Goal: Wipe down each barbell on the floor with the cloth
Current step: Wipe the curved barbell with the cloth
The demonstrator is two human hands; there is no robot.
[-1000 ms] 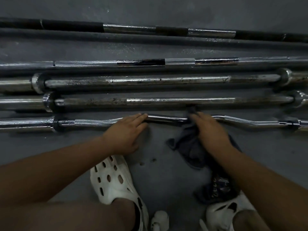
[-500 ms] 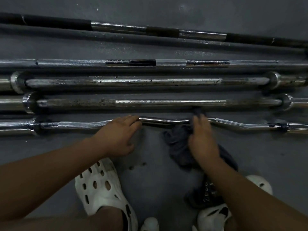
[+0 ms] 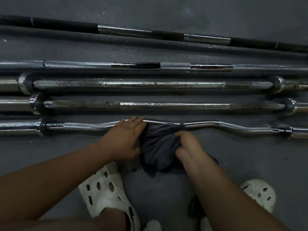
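Observation:
A chrome curl bar (image 3: pixel 233 126) with a wavy shaft lies nearest to me on the grey floor. My left hand (image 3: pixel 124 139) rests on its middle with straight fingers laid over the shaft. A dark grey cloth (image 3: pixel 158 145) is bunched against the bar just right of that hand. My right hand (image 3: pixel 188 147) grips the cloth with curled fingers, a little below the bar. Beyond the curl bar lie two rusty straight barbells (image 3: pixel 166 105), (image 3: pixel 150 84), then a knurled chrome barbell (image 3: pixel 80 65) and a black barbell (image 3: pixel 63 25).
My two white perforated clogs (image 3: pixel 106 192), (image 3: pixel 260 192) stand on the floor (image 3: pixel 250 160) close under my arms. A small white object (image 3: pixel 152 225) shows at the bottom edge between them. The bars run past both side edges of the view.
My right hand has pulled back from the bar and gathered the cloth, which has bunched up leftward against my left hand. My left hand stays on the curl bar.

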